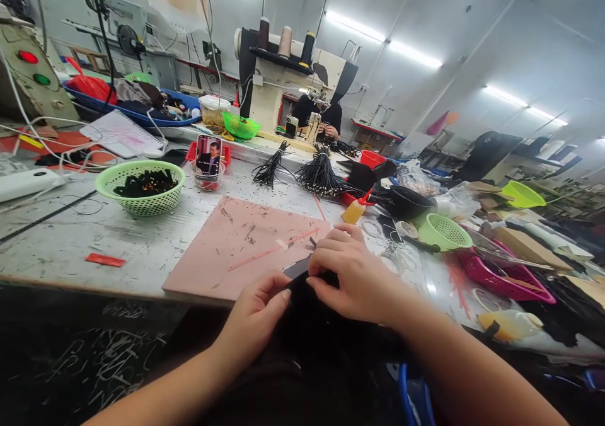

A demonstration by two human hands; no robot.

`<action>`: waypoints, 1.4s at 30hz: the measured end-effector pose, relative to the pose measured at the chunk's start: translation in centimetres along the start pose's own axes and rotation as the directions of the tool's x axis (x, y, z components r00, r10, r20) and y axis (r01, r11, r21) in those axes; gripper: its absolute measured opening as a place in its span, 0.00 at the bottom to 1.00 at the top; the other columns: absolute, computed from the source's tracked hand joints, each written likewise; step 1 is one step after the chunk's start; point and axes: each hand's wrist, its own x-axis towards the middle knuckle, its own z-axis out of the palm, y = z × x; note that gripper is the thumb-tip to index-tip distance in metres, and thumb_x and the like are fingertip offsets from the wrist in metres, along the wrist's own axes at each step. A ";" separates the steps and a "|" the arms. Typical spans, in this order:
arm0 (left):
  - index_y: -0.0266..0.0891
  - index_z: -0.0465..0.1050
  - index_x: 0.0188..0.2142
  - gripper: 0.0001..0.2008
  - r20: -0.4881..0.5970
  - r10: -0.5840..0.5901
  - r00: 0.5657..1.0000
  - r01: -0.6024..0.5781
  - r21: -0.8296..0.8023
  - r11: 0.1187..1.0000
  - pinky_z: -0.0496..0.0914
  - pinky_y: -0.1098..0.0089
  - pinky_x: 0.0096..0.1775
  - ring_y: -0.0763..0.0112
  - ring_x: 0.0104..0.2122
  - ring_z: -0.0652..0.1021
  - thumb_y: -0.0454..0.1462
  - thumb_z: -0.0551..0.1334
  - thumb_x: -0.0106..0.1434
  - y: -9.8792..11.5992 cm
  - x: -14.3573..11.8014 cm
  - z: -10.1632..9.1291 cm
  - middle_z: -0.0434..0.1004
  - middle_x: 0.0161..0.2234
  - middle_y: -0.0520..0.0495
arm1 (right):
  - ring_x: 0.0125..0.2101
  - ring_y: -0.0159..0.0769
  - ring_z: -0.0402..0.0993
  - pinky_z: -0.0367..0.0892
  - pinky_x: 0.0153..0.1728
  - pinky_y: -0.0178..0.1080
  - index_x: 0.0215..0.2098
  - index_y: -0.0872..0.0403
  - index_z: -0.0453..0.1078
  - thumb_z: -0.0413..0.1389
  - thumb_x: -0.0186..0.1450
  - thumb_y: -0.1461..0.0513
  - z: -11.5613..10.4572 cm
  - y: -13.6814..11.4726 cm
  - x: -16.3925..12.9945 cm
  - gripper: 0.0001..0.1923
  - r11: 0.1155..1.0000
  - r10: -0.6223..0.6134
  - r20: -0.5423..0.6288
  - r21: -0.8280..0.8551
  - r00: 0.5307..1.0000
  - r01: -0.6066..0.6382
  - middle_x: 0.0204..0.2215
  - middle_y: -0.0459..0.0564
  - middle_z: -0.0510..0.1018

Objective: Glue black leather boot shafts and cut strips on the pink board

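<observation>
Black, soft-looking material (297, 290) is what I've got between my hands, up off the near edge of the pink board (203, 249), right in front of me. And look at the left hand (259, 306): thumb and forefinger pinched together on the edge of the piece. Over to the right hand (347, 268), bent across the top, fingers curled down and thumb tucked in, gripping the same piece just beside the left. Its lower part runs into darkness below, so where it ends, I cannot tell. Behind the pinch, a grey strip (297, 267) pokes out; whether it's joined to the black, I can't make out.

So which step is this? I'd call it working the edge by fingertip, both hands close together, no tool in either. The next move, as I judge it, calls for a steady left pinch and small, even pressure from the right, so that the edge doesn't slip or skew.

Out on the board lies a thin pink strip (255, 257), apart from my left fingers. Beyond my right hand stands the yellow bottle (353, 212), and off left, the pale green basket (155, 205) holds small black pieces (142, 184).
</observation>
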 end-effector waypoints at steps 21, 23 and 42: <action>0.41 0.78 0.38 0.12 0.209 0.012 0.978 -0.094 0.386 0.918 0.69 0.67 0.40 0.59 0.37 0.77 0.40 0.60 0.57 1.6 1.3 -1.1 0.81 0.35 0.48 | 0.41 0.39 0.63 0.46 0.53 0.47 0.25 0.54 0.67 0.54 0.58 0.65 -0.6 0.2 -0.9 0.04 0.998 0.057 0.045 -0.033 0.997 -0.055 0.27 0.46 0.74; 0.41 0.78 0.39 0.12 0.220 0.016 0.975 -0.104 0.397 0.912 0.69 0.67 0.40 0.59 0.37 0.77 0.40 0.59 0.57 1.6 1.3 -1.2 0.81 0.35 0.48 | 0.41 0.39 0.63 0.46 0.53 0.48 0.26 0.54 0.67 0.54 0.59 0.65 -0.6 0.3 -0.9 0.04 0.998 0.062 0.058 -0.029 0.996 -0.061 0.28 0.47 0.74; 0.41 0.77 0.30 0.09 0.321 0.075 0.944 -0.257 0.572 0.779 0.66 0.71 0.33 0.64 0.30 0.75 0.38 0.58 0.58 2.0 2.9 -0.1 0.79 0.27 0.51 | 0.44 0.42 0.62 0.38 0.56 0.57 0.28 0.52 0.72 0.53 0.62 0.65 -0.9 -0.2 -1.2 0.07 0.996 0.061 0.084 -0.076 0.995 -0.054 0.31 0.48 0.74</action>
